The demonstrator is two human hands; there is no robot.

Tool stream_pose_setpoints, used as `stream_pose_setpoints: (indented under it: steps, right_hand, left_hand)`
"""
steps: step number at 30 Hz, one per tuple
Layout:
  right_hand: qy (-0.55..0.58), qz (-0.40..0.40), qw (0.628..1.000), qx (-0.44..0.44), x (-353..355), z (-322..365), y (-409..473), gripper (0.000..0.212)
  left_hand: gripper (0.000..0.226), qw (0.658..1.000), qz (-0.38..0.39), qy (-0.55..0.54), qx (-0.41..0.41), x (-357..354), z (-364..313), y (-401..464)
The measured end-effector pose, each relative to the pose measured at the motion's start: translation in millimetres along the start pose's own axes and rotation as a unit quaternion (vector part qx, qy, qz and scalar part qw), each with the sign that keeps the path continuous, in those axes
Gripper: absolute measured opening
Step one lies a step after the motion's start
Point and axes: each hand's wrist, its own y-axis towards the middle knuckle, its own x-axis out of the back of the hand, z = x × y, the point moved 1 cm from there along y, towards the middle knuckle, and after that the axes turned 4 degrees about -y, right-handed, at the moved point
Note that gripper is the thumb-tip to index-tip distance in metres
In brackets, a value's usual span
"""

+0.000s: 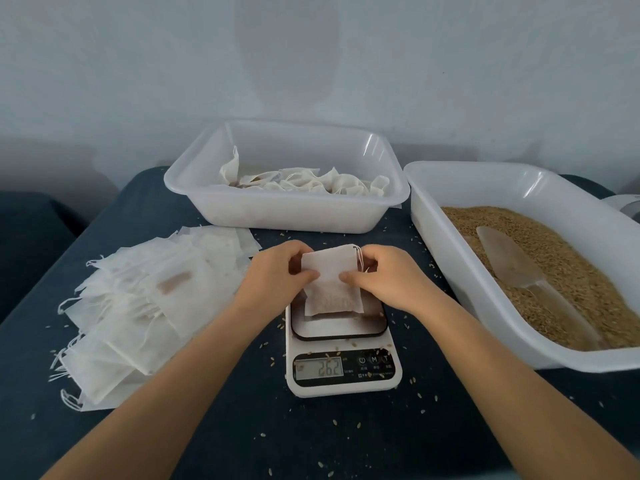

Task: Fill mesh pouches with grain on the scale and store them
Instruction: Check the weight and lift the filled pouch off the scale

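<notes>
A white mesh pouch [330,284] with grain in its lower half stands on the platform of the digital scale [341,362], whose display reads 262. My left hand [277,271] pinches the pouch's upper left edge. My right hand [382,275] pinches its upper right edge beside the drawstring. The grain [568,268] fills a white tub [450,271] on the right, with a clear scoop [512,261] lying in it. Filled pouches [304,183] lie in the white tub [277,211] at the back.
A spread pile of empty pouches [138,306] covers the left of the dark blue table [242,427]. Loose grains are scattered around the scale. A grey wall rises behind the tubs. A pale object [628,204] peeks out at the far right edge.
</notes>
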Motion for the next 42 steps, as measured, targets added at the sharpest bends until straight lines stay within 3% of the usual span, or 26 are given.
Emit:
stream_pose_setpoints:
  steps: [7,15,42]
  right_hand:
    - [0.087,-0.074,0.993,0.006,5.1,-0.9,-9.3,0.029]
    - [0.109,-0.105,0.988,0.021,5.9,3.3,-17.7,0.007]
    - [0.121,-0.101,0.987,0.017,3.6,1.5,-22.0,0.013]
  left_hand:
    - [0.023,0.996,-0.052,-0.067,0.008,4.2,3.6,-0.8]
    - [0.023,0.991,-0.113,-0.077,-0.006,6.2,5.2,-4.4]
    - [0.017,0.994,-0.095,-0.057,0.004,0.8,-2.7,-7.9]
